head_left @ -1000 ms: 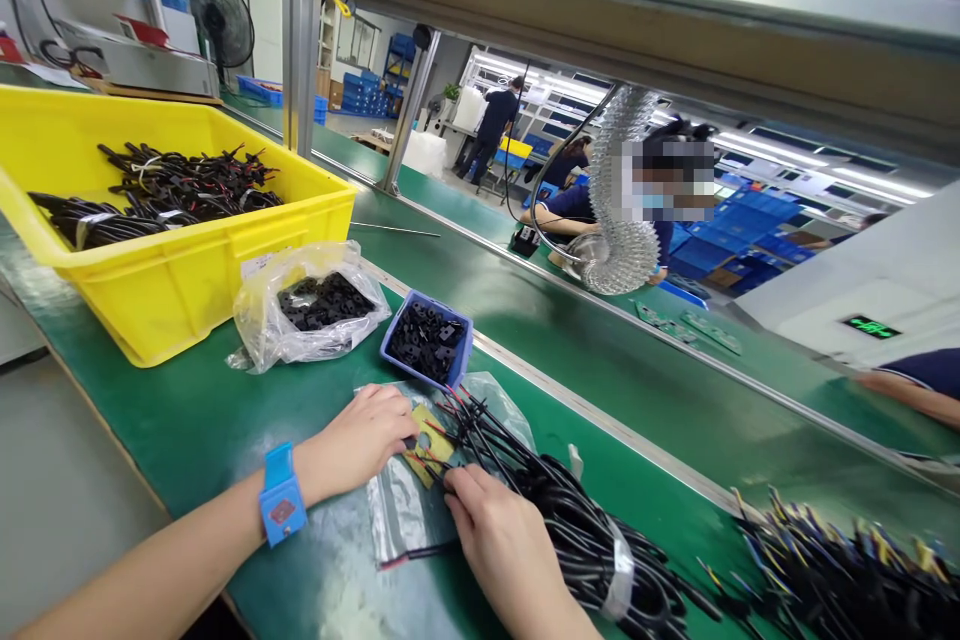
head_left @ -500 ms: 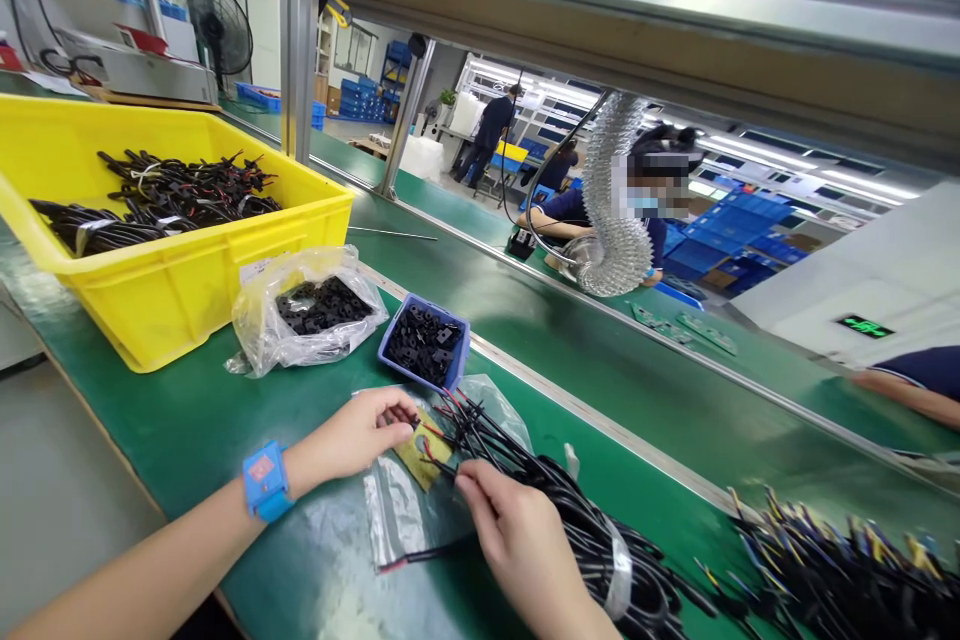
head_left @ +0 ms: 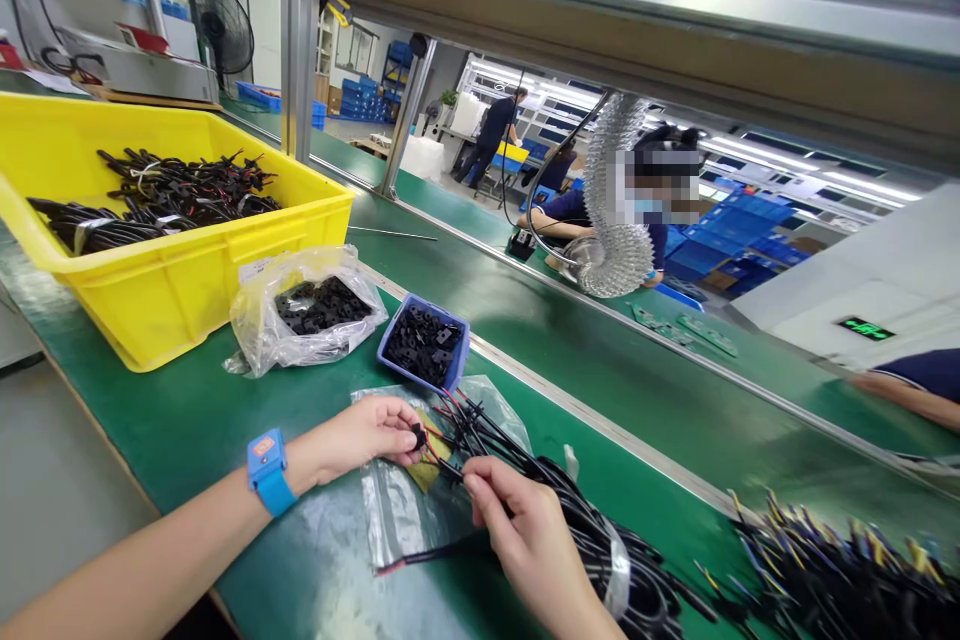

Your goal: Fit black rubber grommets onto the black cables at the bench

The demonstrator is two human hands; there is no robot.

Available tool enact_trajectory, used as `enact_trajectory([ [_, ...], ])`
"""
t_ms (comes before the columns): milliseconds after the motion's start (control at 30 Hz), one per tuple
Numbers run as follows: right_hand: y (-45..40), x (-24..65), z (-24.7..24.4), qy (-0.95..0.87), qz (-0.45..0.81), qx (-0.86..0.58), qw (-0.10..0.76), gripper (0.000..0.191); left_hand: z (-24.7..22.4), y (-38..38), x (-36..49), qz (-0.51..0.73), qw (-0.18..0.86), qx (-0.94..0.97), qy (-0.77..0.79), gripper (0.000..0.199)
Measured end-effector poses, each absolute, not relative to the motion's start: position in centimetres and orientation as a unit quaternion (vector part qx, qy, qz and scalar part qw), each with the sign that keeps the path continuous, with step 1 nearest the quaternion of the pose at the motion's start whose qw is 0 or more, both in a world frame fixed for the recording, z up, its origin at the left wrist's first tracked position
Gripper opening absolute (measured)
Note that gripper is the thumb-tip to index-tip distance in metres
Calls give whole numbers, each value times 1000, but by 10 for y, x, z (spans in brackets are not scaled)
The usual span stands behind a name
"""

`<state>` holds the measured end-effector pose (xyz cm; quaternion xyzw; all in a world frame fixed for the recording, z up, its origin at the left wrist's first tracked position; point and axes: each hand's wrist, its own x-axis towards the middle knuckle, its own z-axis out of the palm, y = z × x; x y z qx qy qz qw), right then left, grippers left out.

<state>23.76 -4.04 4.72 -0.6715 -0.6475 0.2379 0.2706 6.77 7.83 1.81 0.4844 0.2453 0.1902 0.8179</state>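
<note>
My left hand [head_left: 382,432], with a blue band on its wrist, pinches a small black plastic part [head_left: 419,436] between thumb and fingers. Just to the right, my right hand [head_left: 517,520] is closed on a black cable [head_left: 450,468] near its end, where thin red and black wires come out close to the part. A bundle of black cables [head_left: 577,510], tied with a white band, lies under and beside my right hand. Beneath both hands are a clear plastic bag [head_left: 386,510] and a yellowish piece [head_left: 420,482]. One loose cable end [head_left: 420,556] points left.
Beyond my hands stand a small blue bin [head_left: 424,345] and an open clear bag [head_left: 315,320], both holding black parts. A yellow crate [head_left: 187,290] with cables is at left. More cables [head_left: 847,560] lie at right. A co-worker sits behind a silver duct [head_left: 619,200].
My left hand has moved slightly right and down, bringing the black part to the wire ends; the part now shows more clearly. My right hand has hardly moved.
</note>
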Motion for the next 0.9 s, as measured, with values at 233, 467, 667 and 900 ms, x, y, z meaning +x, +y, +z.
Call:
enact_trajectory([
  [233, -41, 237, 49, -658, 244, -667, 250, 33, 17, 76, 64, 177, 863, 404, 248, 32],
  [467, -40, 236, 52, -661, 262, -663, 236, 34, 12, 75, 68, 211, 850, 425, 227, 31],
  [667, -37, 237, 52, -641, 284, -663, 261, 33, 13, 76, 69, 219, 829, 473, 203, 28],
  [900, -40, 239, 48, -621, 263, -683, 282, 34, 17, 77, 67, 221, 814, 492, 214, 29],
])
